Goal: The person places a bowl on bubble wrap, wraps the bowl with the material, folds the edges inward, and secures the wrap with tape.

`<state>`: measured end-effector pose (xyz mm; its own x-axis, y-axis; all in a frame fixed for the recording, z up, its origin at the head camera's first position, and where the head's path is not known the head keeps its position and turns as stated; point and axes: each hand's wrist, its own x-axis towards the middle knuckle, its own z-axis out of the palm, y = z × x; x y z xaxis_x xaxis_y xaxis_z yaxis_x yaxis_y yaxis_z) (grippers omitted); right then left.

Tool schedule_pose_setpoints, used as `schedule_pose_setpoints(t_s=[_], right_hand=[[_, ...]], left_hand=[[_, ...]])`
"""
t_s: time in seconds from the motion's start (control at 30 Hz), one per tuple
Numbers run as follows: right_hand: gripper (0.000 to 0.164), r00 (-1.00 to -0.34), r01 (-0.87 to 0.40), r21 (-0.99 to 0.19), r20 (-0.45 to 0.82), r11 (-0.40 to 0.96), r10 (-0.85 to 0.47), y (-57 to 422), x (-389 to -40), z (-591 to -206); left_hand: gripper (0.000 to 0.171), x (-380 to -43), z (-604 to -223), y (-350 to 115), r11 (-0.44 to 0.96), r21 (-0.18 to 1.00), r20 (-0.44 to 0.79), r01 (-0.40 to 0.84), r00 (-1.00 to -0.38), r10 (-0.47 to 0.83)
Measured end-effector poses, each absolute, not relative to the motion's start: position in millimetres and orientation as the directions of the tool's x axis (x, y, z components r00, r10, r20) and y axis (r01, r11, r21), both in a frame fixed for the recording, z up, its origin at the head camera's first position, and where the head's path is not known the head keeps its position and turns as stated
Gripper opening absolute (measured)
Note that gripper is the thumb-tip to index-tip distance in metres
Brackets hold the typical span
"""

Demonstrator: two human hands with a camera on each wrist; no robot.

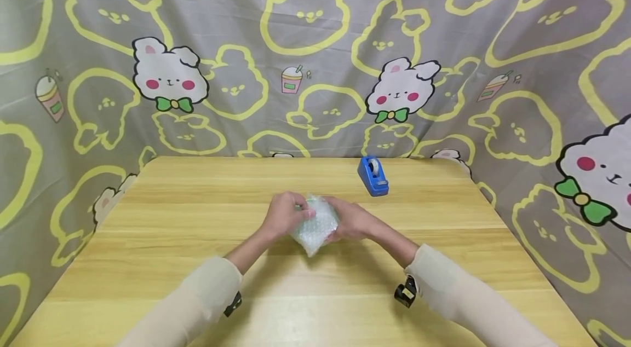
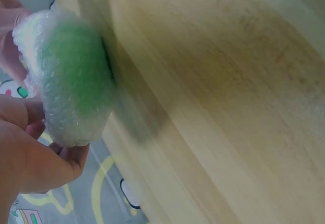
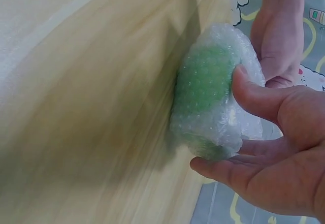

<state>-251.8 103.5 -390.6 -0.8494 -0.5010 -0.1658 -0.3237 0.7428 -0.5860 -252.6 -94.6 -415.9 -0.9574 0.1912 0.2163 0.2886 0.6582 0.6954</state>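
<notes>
A bundle of clear bubble wrap (image 1: 316, 226) is held just over the middle of the table, between both hands. Something green shows through the wrap (image 2: 76, 71); its kind cannot be told. On one side, the left hand (image 1: 285, 215) pinches the bundle's upper edge with thumb and fingers. The right hand (image 1: 354, 221) grips the opposite side. In the right wrist view, the thumb of the right hand (image 3: 284, 153) presses on the wrap while its fingers lie beneath the bundle's end.
A blue tape dispenser (image 1: 373, 176) with a roll in it stands toward the back right of the wooden table (image 1: 197, 194). Patterned grey curtain (image 1: 315, 73) hangs behind the table and along both sides.
</notes>
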Motion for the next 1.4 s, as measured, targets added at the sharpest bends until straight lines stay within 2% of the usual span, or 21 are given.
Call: schedule_pose_setpoints(t_s=[0.17,0.3,0.37,0.53,0.63,0.97,1.03,1.17,1.3,1.4], right_hand=[[0.103,-0.806,-0.327,-0.6,-0.226,0.73,-0.547,106,-255,-385],[0.11,-0.724,-0.313,-0.688,-0.274,0.655,-0.634,108,-258,-381],[0.107,-0.714,-0.282,-0.704,-0.301,0.652,-0.633,108,-259,-380],[0.09,-0.811,-0.244,-0.647,-0.273,0.723,-0.518,105,-256,-385],[0.087,-0.856,-0.252,-0.624,-0.212,0.739,-0.471,103,-252,-391],[0.084,-0.88,-0.31,-0.558,-0.138,0.77,-0.455,98,-244,-398],[0.083,-0.879,-0.315,-0.557,-0.134,0.769,-0.457,97,-244,-398],[0.082,-0.882,-0.307,-0.556,-0.139,0.773,-0.451,97,-243,-398],[0.084,-0.888,-0.297,-0.553,-0.14,0.778,-0.438,95,-243,-398],[0.084,-0.89,-0.293,-0.562,-0.137,0.774,-0.436,94,-243,-397]], left_hand=[[0.022,-250,-418,-93,0.651,0.69,0.261,0.317,-0.948,0.185],[0.022,-250,-420,-92,0.653,0.686,0.271,0.32,-0.946,0.179],[0.021,-250,-421,-93,0.654,0.684,0.275,0.323,-0.945,0.178],[0.02,-250,-422,-93,0.659,0.686,0.262,0.309,-0.95,0.172],[0.019,-250,-421,-93,0.664,0.687,0.249,0.295,-0.954,0.167],[0.016,-246,-414,-95,0.719,0.635,0.21,0.284,-0.958,0.193],[0.024,-242,-407,-96,0.742,0.614,0.181,0.269,-0.963,0.2],[0.054,-231,-389,-98,0.764,0.607,0.067,0.219,-0.972,0.225],[0.089,-217,-379,-98,0.756,0.627,-0.082,0.188,-0.949,0.304],[0.103,-208,-382,-96,0.766,0.618,-0.152,0.177,-0.929,0.338]])
